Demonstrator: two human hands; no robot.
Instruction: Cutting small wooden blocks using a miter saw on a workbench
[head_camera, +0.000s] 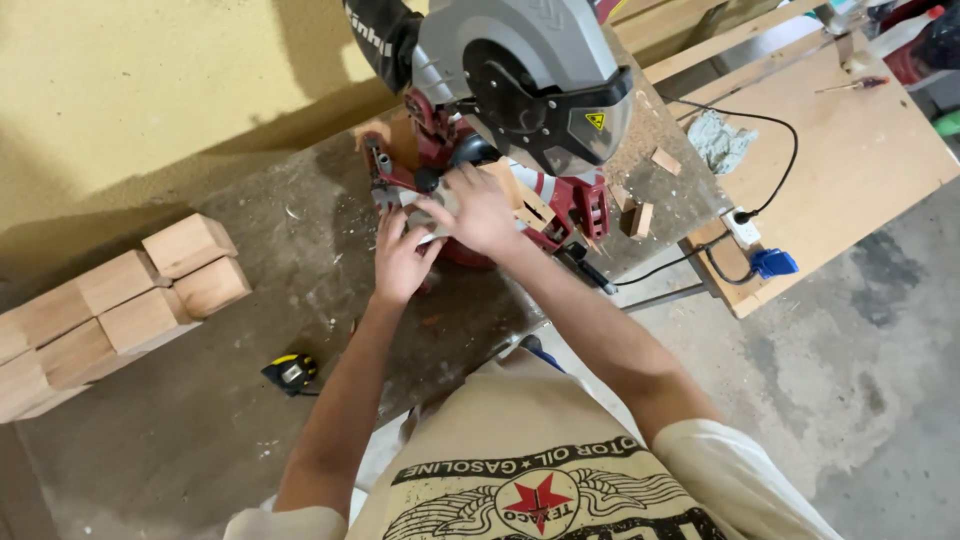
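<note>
Both hands met at the base of the red-and-grey mitre saw (520, 110) on the dusty counter (250, 400). The right hand (478, 208) closed over a small pale wooden block (530, 205); the left hand (402, 262) lay just beside, fingers loosely curled, grip unclear.

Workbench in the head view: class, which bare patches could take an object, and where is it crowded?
Free: the bench top between the wooden blocks and the left hand, and below the tape measure. Crowded: the mitre saw base, where both hands meet, right hand included, and the offcuts beside it.
</note>
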